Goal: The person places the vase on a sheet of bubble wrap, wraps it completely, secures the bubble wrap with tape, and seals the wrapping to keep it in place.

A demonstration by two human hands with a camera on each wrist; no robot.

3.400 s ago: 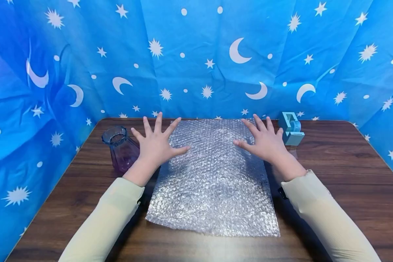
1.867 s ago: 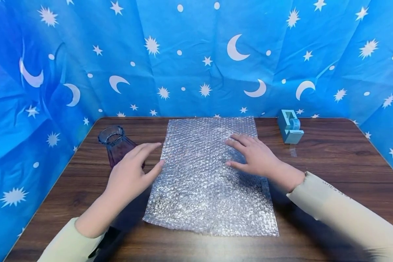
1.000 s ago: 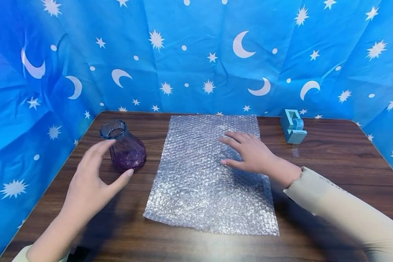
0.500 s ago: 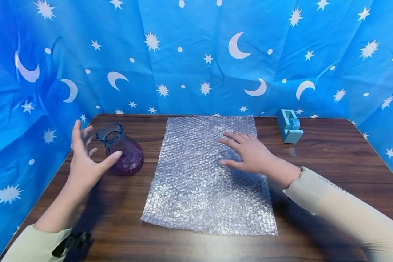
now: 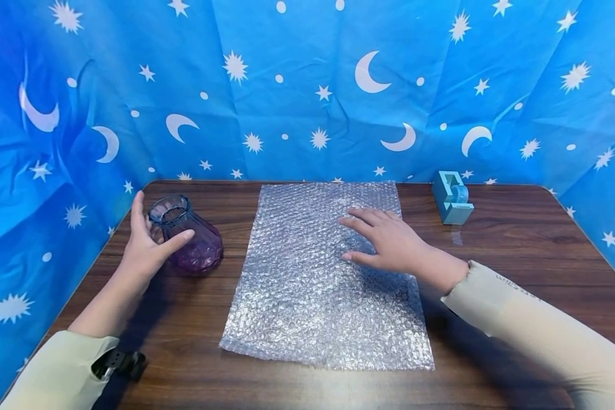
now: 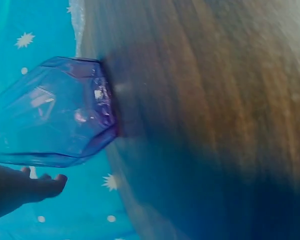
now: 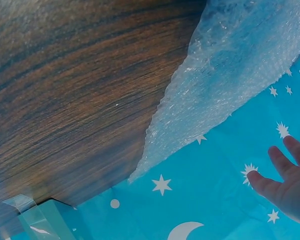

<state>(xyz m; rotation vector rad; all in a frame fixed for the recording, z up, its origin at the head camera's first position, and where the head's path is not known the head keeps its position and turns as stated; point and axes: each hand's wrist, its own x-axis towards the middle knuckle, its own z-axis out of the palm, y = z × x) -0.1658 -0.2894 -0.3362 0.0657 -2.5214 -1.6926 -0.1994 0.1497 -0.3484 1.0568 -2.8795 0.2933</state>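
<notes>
Glass vase (image 5: 202, 247) stands on the worktop (image 5: 517, 245) beside the bubble wrap sheet (image 5: 307, 307). Left hand (image 5: 144, 249): fingers spread around it, contact unconfirmed; even, light pressure low down advised. Right hand (image 5: 393, 242): fingers apart, over the sheet.

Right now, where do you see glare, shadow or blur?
Head view: glare on the bubble wrap and nearer table; left wrist view: soft-looking table, deep shadow lower right, highlights on the vase; right wrist view: glint on the tape dispenser.
</notes>
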